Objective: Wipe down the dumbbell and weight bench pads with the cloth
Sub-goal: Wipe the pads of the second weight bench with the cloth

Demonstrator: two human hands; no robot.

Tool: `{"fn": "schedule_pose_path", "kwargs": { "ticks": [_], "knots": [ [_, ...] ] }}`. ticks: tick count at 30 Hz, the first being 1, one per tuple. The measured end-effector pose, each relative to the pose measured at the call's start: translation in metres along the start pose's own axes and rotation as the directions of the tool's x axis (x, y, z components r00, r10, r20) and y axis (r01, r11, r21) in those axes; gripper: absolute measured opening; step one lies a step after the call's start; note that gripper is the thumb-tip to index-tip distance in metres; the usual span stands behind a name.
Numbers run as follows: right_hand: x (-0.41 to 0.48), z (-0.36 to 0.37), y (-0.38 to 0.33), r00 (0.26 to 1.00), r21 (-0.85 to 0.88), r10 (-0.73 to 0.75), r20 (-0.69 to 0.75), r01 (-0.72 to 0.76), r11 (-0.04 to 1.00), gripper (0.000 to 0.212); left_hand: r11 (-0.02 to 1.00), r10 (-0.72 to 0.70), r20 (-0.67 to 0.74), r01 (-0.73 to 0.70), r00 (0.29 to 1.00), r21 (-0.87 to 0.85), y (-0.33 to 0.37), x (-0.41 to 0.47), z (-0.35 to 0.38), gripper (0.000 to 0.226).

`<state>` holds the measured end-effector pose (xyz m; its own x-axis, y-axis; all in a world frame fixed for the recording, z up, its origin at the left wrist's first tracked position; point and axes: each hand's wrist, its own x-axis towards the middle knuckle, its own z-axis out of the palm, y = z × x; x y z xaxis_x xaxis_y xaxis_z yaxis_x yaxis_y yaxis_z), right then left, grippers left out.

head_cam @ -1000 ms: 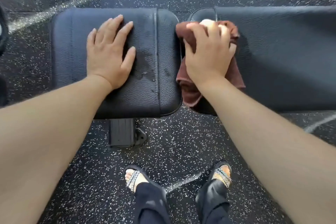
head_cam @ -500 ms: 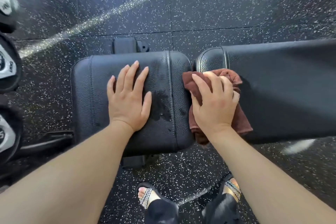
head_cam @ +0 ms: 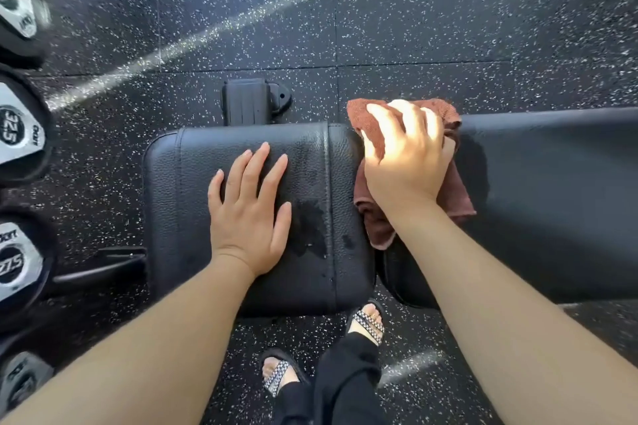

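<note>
Half the brown cloth hidden under right hand (grip pressing it), left hand flat.

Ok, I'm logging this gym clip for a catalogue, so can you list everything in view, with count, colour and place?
Seat pad: one, black, centre, with a damp patch beside the left hand.
Back pad: one, black, right, apart from the seat pad by a narrow gap.
Cloth: one, reddish brown, bunched over the gap between the pads, under the right hand.
Bench foot: one, black, on the floor beyond the seat pad.
Dumbbells: at least four ends, black with grey caps, left edge.
Floor: black rubber with white specks.
Sandals: two, black with checked straps, bottom centre.
Left hand: flat on the seat pad.
Right hand: pressing the cloth.
</note>
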<state>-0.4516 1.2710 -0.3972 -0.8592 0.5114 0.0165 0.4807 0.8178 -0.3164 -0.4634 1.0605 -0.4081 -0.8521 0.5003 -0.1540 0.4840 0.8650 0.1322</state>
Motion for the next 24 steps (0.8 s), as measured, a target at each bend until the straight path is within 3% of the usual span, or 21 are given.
{"fn": "schedule_pose_path", "kwargs": {
  "ticks": [9,14,19,24],
  "knots": [
    [-0.076,-0.003,-0.026,0.986,0.11,-0.126,0.105,0.114,0.987,0.041,1.0,-0.011,0.017,0.011,1.0,-0.014,0.002,0.001,-0.003,0.062],
    [-0.02,0.007,-0.041,0.995,0.134,-0.076,0.061,0.067,0.989,0.032,1.0,-0.012,0.012,0.012,1.0,-0.015,0.002,0.001,-0.003,0.062],
    [0.027,0.017,-0.051,0.982,0.169,-0.031,0.187,-0.001,0.986,0.027,1.0,-0.005,0.013,0.005,1.0,-0.015,0.001,0.001,-0.003,0.062],
    [-0.009,0.008,-0.037,0.986,0.192,-0.145,0.077,0.128,0.973,0.031,1.0,-0.008,0.032,0.008,0.999,-0.006,0.002,0.001,-0.003,0.061]
  ]
}}
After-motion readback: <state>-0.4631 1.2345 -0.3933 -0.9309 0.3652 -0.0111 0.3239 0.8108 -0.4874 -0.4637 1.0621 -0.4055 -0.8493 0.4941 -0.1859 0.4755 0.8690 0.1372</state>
